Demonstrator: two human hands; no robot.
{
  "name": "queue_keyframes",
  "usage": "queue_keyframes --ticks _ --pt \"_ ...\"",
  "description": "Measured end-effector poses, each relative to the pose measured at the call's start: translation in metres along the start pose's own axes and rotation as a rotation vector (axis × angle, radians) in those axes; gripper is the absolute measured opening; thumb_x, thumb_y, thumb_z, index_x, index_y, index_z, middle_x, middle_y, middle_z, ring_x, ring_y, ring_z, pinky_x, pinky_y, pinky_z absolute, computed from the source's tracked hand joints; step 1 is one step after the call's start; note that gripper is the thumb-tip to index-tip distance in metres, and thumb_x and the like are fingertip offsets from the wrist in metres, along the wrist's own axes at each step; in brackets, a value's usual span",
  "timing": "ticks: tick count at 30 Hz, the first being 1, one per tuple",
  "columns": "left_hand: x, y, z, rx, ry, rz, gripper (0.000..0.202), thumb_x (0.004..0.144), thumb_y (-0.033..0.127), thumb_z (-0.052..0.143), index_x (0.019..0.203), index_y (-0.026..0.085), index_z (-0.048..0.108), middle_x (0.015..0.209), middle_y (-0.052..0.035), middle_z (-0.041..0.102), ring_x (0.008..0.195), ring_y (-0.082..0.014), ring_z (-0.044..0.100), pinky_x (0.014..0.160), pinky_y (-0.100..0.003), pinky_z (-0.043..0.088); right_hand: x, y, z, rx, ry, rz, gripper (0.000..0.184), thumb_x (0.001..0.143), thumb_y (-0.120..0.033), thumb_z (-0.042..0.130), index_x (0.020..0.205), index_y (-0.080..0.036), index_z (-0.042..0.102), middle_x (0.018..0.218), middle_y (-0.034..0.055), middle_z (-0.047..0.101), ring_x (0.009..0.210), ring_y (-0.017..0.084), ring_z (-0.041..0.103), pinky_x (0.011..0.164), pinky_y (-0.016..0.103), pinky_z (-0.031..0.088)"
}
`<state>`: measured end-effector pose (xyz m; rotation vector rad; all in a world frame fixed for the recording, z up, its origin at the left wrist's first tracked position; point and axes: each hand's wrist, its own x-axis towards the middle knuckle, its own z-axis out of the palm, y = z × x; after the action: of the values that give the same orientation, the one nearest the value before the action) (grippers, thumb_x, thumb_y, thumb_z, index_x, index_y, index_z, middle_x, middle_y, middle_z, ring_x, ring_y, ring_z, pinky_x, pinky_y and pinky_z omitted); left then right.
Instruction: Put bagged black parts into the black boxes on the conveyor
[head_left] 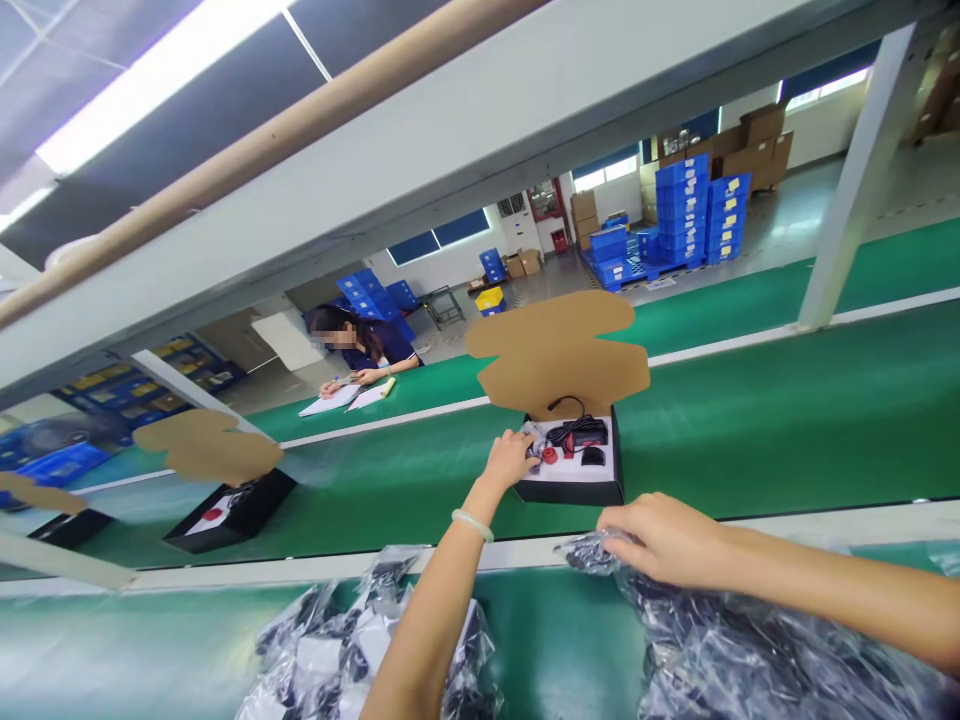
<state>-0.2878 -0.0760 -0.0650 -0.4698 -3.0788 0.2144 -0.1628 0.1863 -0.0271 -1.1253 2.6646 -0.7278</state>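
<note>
I am seeing the right hand [651, 535] pinching a plastic bag [587, 553] at the white rail [525, 552]; the left hand [511, 458] is touching a second bag [534, 432] in the box [570, 491], closure unclear. Both bags are probably handling light, slippery; folds are offering hold.

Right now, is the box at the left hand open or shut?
Open. The black box has its brown lid raised, and the red piece inside shows.
</note>
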Motion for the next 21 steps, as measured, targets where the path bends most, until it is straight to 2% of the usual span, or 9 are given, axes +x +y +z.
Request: queue_keyframes --ticks 4,7,9,11,13,15,16,19,21 --pt "0.022 0.017 0.006 0.002 -0.070 0.078 0.030 0.085 0.020 0.058 0.114 0.013 0.059 0.113 -0.0111 0.056 0.115 -0.0281 0.043 0.097 -0.048 0.033 0.000 0.006 -0.018 0.087 0.068 0.036 0.024 0.089 -0.032 0.044 0.082 -0.017 0.061 0.061 0.0001 0.058 0.055 0.012 0.049 0.054 0.024 0.028" --pt "0.029 0.019 0.007 -0.049 -0.142 0.167 0.041 0.082 0.022 0.061 0.123 0.016 0.055 0.118 -0.0112 0.055 0.118 -0.0287 0.042 0.098 -0.050 0.033 -0.003 0.010 -0.039 0.196 0.130 0.063 0.026 0.088 -0.035 0.045 0.080 -0.016 0.061 0.061 0.0005 0.057 0.055 0.012 0.050 0.054 0.023 0.032" --pt "0.028 0.018 0.006 -0.089 -0.167 0.209 0.049 0.083 0.026 0.060 0.130 0.018 0.049 0.125 -0.0115 0.051 0.122 -0.0288 0.039 0.100 -0.049 0.032 -0.002 0.014 -0.055 0.384 0.179 0.089 0.026 0.088 -0.037 0.047 0.083 -0.014 0.059 0.063 0.0018 0.058 0.059 0.013 0.054 0.055 0.023 0.038" --pt "0.023 0.019 0.005 -0.114 -0.147 0.220 0.049 0.086 0.028 0.054 0.133 0.017 0.046 0.130 -0.0131 0.046 0.126 -0.0283 0.035 0.104 -0.048 0.027 0.005 0.019 -0.070 0.594 0.240 0.143 0.028 0.088 -0.040 0.048 0.087 -0.013 0.057 0.069 0.0039 0.061 0.062 0.013 0.057 0.059 0.022 0.045" --pt "0.016 0.023 0.004 -0.133 -0.100 0.232 0.047 0.090 0.030 0.046 0.134 0.014 0.046 0.134 -0.0139 0.041 0.129 -0.0270 0.030 0.109 -0.043 0.021 0.019 0.029 -0.080 0.683 0.278 0.245 0.031 0.092 -0.041 0.042 0.095 -0.013 0.054 0.084 0.0075 0.065 0.067 0.011 0.059 0.064 0.021 0.049" --pt "0.009 0.029 0.005 -0.157 -0.073 0.249 0.048 0.094 0.036 0.038 0.135 0.013 0.045 0.139 -0.0125 0.037 0.133 -0.0253 0.025 0.112 -0.039 0.016 0.036 0.047 -0.082 0.649 0.248 0.352 0.036 0.097 -0.041 0.032 0.101 -0.012 0.053 0.096 0.0114 0.066 0.073 0.010 0.062 0.069 0.022 0.051" --pt "0.007 0.033 0.005 -0.173 -0.075 0.252 0.050 0.096 0.040 0.033 0.137 0.013 0.043 0.142 -0.0114 0.035 0.134 -0.0247 0.021 0.112 -0.038 0.014 0.045 0.057 -0.080 0.597 0.210 0.403 0.038 0.098 -0.039 0.030 0.099 -0.011 0.055 0.096 0.0135 0.066 0.074 0.012 0.063 0.070 0.024 0.052" --pt "0.005 0.044 0.003 -0.220 -0.120 0.239 0.064 0.096 0.057 0.022 0.140 0.014 0.037 0.146 -0.0095 0.031 0.138 -0.0260 0.015 0.113 -0.045 0.012 0.062 0.088 -0.066 0.338 0.166 0.515 0.028 0.093 -0.027 0.043 0.088 -0.006 0.060 0.088 0.0209 0.064 0.082 0.025 0.064 0.076 0.038 0.050" --pt "0.007 0.051 0.001 -0.235 -0.143 0.239 0.072 0.093 0.064 0.021 0.141 0.013 0.036 0.147 -0.0108 0.028 0.138 -0.0282 0.014 0.112 -0.049 0.012 0.066 0.101 -0.054 0.122 0.231 0.520 0.022 0.089 -0.019 0.048 0.098 -0.003 0.060 0.098 0.0248 0.061 0.099 0.033 0.059 0.087 0.045 0.043"
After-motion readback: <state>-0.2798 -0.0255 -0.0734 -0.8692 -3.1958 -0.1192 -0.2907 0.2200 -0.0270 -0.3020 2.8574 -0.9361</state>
